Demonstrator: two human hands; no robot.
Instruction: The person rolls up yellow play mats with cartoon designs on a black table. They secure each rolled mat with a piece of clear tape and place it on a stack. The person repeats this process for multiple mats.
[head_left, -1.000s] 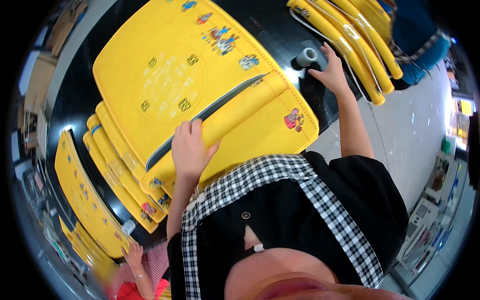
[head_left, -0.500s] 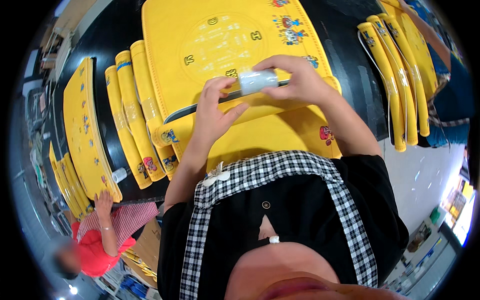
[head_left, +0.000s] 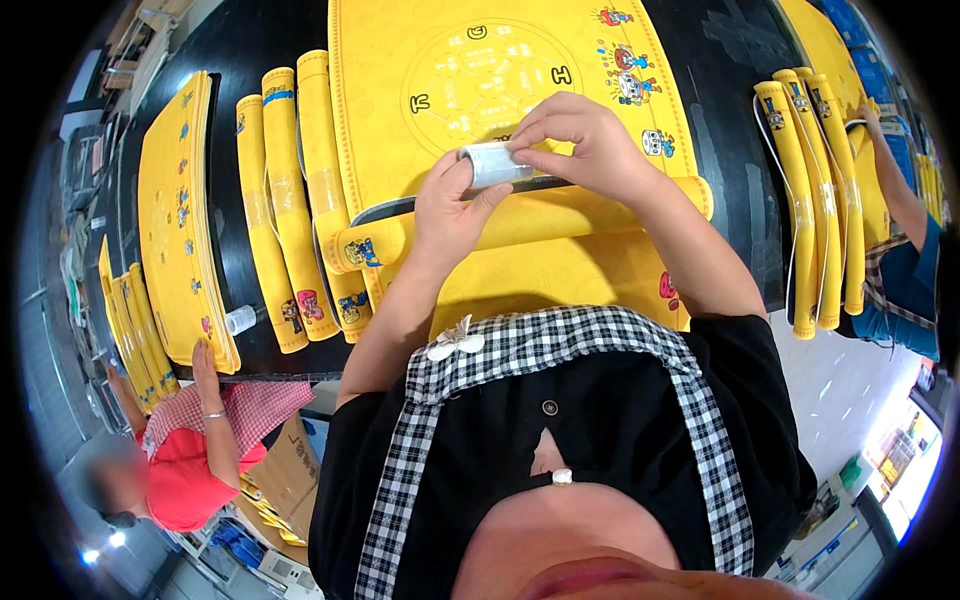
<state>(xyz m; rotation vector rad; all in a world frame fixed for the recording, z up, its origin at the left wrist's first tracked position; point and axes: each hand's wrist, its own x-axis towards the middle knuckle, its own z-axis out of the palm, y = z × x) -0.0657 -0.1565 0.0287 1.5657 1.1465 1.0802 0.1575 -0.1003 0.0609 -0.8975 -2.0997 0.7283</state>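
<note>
At the left, a co-worker in a red shirt [head_left: 190, 485] is standing beside a flat stack of yellow mats [head_left: 178, 225], where another tape roll [head_left: 240, 319] is lying by its edge; a cardboard box [head_left: 288, 470] is sitting near that person. At the right, a co-worker in blue [head_left: 922, 292] is standing near several rolled mats [head_left: 803, 215], and blue containers [head_left: 850, 25] are showing farther off.

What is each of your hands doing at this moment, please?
Left hand: holding the roll of clear tape at its left end.
Right hand: fingers at the roll's right end; grip cannot be told.
</note>
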